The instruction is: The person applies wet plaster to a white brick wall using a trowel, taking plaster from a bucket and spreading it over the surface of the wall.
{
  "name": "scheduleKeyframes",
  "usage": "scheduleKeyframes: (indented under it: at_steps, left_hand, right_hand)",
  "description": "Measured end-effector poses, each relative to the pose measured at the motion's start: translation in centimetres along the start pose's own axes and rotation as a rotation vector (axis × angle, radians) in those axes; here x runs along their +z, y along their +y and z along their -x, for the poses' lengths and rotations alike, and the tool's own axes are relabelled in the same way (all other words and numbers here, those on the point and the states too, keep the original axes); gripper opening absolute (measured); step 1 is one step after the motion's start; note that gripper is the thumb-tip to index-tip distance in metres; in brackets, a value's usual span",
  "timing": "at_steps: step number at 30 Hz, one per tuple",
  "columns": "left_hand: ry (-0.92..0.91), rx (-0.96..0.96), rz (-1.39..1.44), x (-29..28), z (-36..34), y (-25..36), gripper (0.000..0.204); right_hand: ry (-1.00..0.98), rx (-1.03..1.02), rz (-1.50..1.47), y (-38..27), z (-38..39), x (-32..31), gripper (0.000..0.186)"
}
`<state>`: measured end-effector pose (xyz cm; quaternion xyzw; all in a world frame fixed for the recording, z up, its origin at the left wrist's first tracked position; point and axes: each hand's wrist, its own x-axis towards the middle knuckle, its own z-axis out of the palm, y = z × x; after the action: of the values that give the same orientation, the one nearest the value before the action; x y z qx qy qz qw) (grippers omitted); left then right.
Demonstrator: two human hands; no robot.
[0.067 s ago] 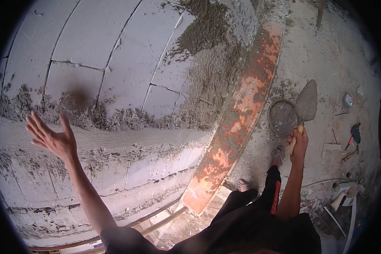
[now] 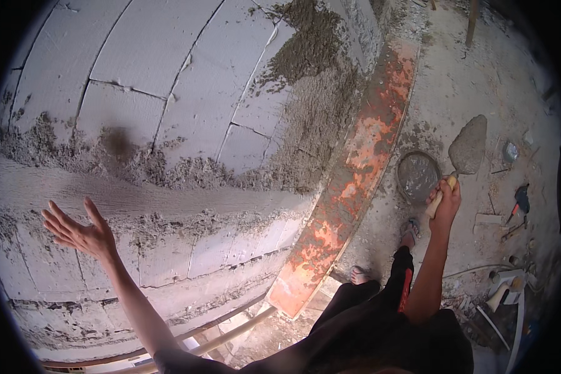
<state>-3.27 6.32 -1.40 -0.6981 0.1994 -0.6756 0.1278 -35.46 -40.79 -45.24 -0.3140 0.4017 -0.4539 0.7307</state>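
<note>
My left hand is open, fingers spread, in front of the block wall below a rough band of grey mortar. My right hand grips the pale handle of a trowel, whose blade is coated or loaded with grey mortar, though I cannot tell which. The blade is just right of a round bucket with wet grey mix in it. Fresh dark mortar covers the right part of the wall, beside a long plank splattered with orange and grey.
My sandalled feet stand on the dusty floor beside the plank. At the right lie a dark tool with a red part, a small silvery round object, pipes and scraps. An upright pole is at the top, a rail below the wall.
My left hand appears lower against the wall. The trowel and my right hand have shifted a little rightward, widening the gap between blade and bucket. The view has shifted slightly.
</note>
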Motion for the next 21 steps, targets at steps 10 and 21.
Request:
scheduleKeyframes:
  at_steps: [10, 21]
  left_hand:
    - [-0.079, 0.115, -0.182, 2.8, 1.9, -11.6, 0.086]
    - [-0.178, 0.150, -0.272, 0.8, 2.3, -11.7, 0.089]
  right_hand:
    - [0.559, -0.307, 0.552, 7.4, -0.6, 31.4, 0.036]
    - [-0.248, 0.131, 1.113, 15.7, 5.0, 12.1, 0.041]
